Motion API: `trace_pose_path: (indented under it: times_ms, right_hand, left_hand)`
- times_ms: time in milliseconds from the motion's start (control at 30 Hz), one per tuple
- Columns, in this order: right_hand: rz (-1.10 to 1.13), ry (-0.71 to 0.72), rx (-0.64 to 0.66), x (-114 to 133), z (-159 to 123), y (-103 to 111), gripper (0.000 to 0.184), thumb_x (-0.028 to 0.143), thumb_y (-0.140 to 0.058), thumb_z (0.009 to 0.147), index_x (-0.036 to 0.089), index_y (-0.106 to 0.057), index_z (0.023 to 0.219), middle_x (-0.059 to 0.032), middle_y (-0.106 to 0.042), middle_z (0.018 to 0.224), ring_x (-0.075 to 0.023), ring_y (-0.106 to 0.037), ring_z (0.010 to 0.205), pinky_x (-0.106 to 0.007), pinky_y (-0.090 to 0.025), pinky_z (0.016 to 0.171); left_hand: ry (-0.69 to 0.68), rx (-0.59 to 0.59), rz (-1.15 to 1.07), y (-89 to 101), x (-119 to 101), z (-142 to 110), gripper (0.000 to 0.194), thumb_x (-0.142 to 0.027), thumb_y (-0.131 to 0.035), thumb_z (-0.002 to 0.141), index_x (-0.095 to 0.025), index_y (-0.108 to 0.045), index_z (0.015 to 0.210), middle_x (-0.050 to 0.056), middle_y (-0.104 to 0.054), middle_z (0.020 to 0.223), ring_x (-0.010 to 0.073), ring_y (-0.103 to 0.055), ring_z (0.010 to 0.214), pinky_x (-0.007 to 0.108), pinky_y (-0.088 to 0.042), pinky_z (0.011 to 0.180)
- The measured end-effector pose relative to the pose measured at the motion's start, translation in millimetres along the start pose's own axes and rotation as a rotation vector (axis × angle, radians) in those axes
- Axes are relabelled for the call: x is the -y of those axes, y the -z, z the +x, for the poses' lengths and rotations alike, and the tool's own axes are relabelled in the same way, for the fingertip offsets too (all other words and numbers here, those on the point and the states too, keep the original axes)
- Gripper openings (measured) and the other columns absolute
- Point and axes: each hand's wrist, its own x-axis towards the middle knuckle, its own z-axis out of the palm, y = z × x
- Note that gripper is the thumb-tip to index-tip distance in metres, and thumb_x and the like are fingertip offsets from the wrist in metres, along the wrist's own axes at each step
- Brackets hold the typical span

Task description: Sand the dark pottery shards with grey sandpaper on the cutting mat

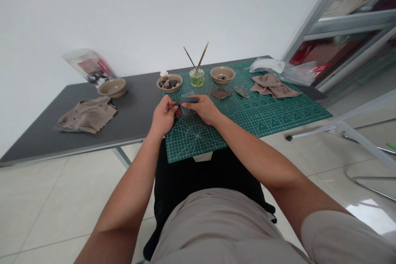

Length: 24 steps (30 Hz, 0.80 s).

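Both my hands meet over the near left part of a green cutting mat (262, 111). My right hand (202, 108) pinches a thin dark strip-like tool (189, 100) that lies across a small grey translucent piece (186, 109). My left hand (163, 116) is closed on the left end of that piece and the tool. Just beyond them stand a tan bowl of dark and pale small pieces (169, 83), a glass jar with two brushes (197, 76) and a second tan bowl (222, 74).
Two flat dark shards (220, 93) (241, 91) lie on the mat. A beige cloth (274, 86) and clear plastic bags (283, 69) sit at the far right. On the grey table (46, 144) to the left are another cloth (87, 115), a bowl (111, 87) and a plastic jar (88, 67).
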Motion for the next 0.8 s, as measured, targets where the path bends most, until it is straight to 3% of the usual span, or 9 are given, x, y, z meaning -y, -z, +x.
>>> trace_pose_path:
  times_ms: [167, 300, 400, 467, 533, 600, 700, 800]
  right_hand:
    - [-0.021, -0.025, -0.094, -4.8, 2.6, 0.4, 0.032, 0.040, -0.085, 0.065, 0.018, -0.067, 0.079, 0.0021, -0.067, 0.070, -0.0120, -0.061, 0.061, -0.026, -0.052, 0.059]
    - [-0.153, -0.004, -0.144, -9.5, 4.2, -1.1, 0.028, 0.040, -0.080, 0.074, 0.017, -0.066, 0.082, 0.0013, -0.067, 0.070, -0.0131, -0.062, 0.061, -0.026, -0.053, 0.058]
    - [-0.413, 0.088, -0.266, -7.7, 2.3, -3.1, 0.016, 0.034, -0.068, 0.086, 0.018, -0.068, 0.093, -0.0007, -0.069, 0.079, -0.0160, -0.066, 0.067, -0.031, -0.056, 0.068]
    - [-0.668, 0.208, -0.306, -3.7, 0.0, -4.3, 0.017, 0.023, -0.057, 0.093, 0.019, -0.069, 0.105, -0.0046, -0.073, 0.097, -0.0193, -0.069, 0.086, -0.035, -0.055, 0.085]
    - [-0.936, 0.316, -0.240, 0.4, -2.9, -5.4, 0.028, 0.013, -0.050, 0.094, 0.017, -0.069, 0.114, -0.0089, -0.072, 0.117, -0.0223, -0.066, 0.109, -0.038, -0.048, 0.100]
    - [-1.168, 0.344, -0.091, 3.2, -6.4, -6.9, 0.032, 0.010, -0.050, 0.092, 0.015, -0.071, 0.116, -0.0111, -0.069, 0.128, -0.0253, -0.060, 0.120, -0.040, -0.043, 0.106]
    - [-1.378, 0.275, 0.104, 4.5, -12.4, -9.7, 0.028, 0.021, -0.058, 0.092, 0.016, -0.073, 0.115, -0.0099, -0.071, 0.126, -0.0281, -0.059, 0.118, -0.042, -0.043, 0.103]
    - [-1.440, 0.223, 0.154, 4.9, -17.3, -11.8, 0.035, 0.039, -0.067, 0.090, 0.017, -0.074, 0.116, -0.0100, -0.070, 0.129, -0.0310, -0.058, 0.120, -0.045, -0.042, 0.101]
  left_hand:
    - [-0.075, 0.074, 0.054, -0.3, 4.6, -1.4, 0.017, -0.012, -0.052, 0.081, -0.024, -0.041, 0.076, -0.004, -0.061, 0.063, 0.0144, -0.058, 0.058, 0.027, -0.047, 0.059]
    - [-0.120, 0.088, 0.135, -1.0, 9.0, -2.0, 0.014, -0.012, -0.054, 0.081, -0.023, -0.045, 0.082, -0.004, -0.062, 0.066, 0.0141, -0.059, 0.059, 0.027, -0.046, 0.060]
    - [-0.122, 0.013, 0.108, 0.2, 10.5, -1.4, 0.012, -0.015, -0.057, 0.084, -0.022, -0.047, 0.084, -0.005, -0.059, 0.066, 0.0131, -0.055, 0.059, 0.026, -0.044, 0.061]
    - [-0.113, -0.103, 0.047, 1.7, 12.0, -0.2, 0.011, -0.020, -0.058, 0.087, -0.022, -0.047, 0.084, -0.004, -0.058, 0.070, 0.0130, -0.055, 0.063, 0.025, -0.045, 0.063]
    - [-0.092, -0.155, -0.063, 3.4, 14.2, 1.8, 0.012, -0.025, -0.058, 0.089, -0.023, -0.047, 0.086, -0.003, -0.060, 0.072, 0.0120, -0.054, 0.060, 0.025, -0.046, 0.062]
    - [-0.070, -0.150, -0.194, 4.7, 16.4, 4.0, 0.012, -0.029, -0.058, 0.089, -0.023, -0.047, 0.090, -0.003, -0.062, 0.071, 0.0120, -0.056, 0.058, 0.025, -0.047, 0.060]
    - [-0.048, -0.191, -0.281, 5.3, 18.0, 6.1, 0.021, -0.031, -0.062, 0.086, -0.023, -0.054, 0.103, -0.003, -0.064, 0.072, 0.0138, -0.062, 0.062, 0.027, -0.052, 0.061]
    - [-0.012, -0.188, -0.316, 4.7, 16.0, 5.8, 0.021, -0.031, -0.064, 0.082, -0.021, -0.059, 0.100, 0.000, -0.069, 0.078, 0.0166, -0.069, 0.072, 0.031, -0.057, 0.069]
